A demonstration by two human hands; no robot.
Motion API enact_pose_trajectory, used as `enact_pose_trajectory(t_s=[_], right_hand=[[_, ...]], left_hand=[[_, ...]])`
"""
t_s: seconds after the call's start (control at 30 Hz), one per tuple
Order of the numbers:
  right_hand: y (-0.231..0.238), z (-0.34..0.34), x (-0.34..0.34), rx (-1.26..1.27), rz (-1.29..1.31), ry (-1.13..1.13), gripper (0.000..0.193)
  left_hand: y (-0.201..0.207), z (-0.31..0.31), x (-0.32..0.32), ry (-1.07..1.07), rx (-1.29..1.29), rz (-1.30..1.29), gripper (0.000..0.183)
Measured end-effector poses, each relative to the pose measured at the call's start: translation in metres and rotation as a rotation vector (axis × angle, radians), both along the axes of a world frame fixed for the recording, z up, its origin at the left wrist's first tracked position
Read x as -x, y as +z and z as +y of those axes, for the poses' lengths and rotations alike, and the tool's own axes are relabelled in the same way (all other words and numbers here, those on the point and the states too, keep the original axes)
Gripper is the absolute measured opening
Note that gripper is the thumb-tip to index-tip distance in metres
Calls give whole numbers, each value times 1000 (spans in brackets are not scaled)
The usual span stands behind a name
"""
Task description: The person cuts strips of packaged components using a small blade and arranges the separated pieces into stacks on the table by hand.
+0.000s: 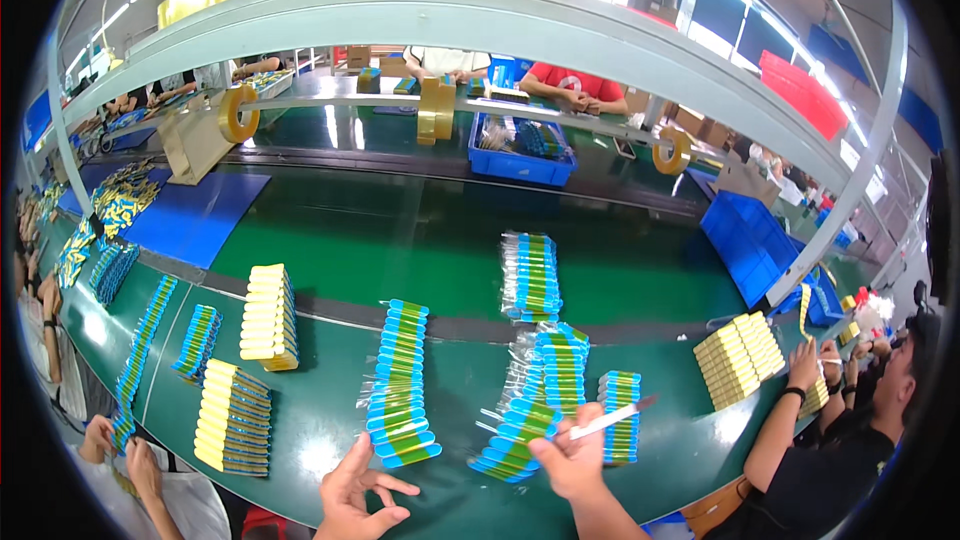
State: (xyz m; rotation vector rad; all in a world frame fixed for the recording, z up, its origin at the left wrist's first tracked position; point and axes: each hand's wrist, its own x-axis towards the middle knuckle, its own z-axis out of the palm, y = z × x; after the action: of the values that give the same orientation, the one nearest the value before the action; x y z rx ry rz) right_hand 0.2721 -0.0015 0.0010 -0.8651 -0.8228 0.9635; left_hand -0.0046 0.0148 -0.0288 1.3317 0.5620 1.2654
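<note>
stacks of pale yellow round-ended pieces stood on the left of the glossy dark green table. next along, the left hand was empty, fingers spread, right by the near end of a long overlapping row of blue-and-green round-ended strips. then a fanned bundle of similar blue-and-green strips lay against or just under the right hand, couldn't tell which. that hand was gripping a slim white tool with a dark tip, angled across a short blue-and-green stack.
</note>
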Motion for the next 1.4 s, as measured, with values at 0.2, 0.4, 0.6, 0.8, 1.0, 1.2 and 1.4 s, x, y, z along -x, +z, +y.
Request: enact_pose_trajectory(t_s=[0.2, 0.4, 0.6, 0.8, 1.0, 1.2, 1.4], right_hand=[[37, 30, -69, 39, -190, -201, 51], [50, 65, -82, 107, -1139, -424, 51], [38, 27, 8, 326, -376, 515, 43], [-16, 34, 37, 198, -172, 417, 54], [-40, 12, 63, 107, -666, 377, 59], [-34, -6, 78, 42, -750, 499, 61], [-2, 5, 46, 303, -718, 736, 44]], left_hand=[[-10, -6, 25, 5, 2, 78, 92], [-8, -16, 20, 55, -124, 95, 88], [23, -40, 0, 56, -498, 401, 72], [-7, -31, -1, -46, -546, 495, 64], [-7, -40, 40, 255, 60, 216, 57], [12, 9, 22, 1, 475, -79, 70], [0, 16, 21, -116, 418, 46, 82]])
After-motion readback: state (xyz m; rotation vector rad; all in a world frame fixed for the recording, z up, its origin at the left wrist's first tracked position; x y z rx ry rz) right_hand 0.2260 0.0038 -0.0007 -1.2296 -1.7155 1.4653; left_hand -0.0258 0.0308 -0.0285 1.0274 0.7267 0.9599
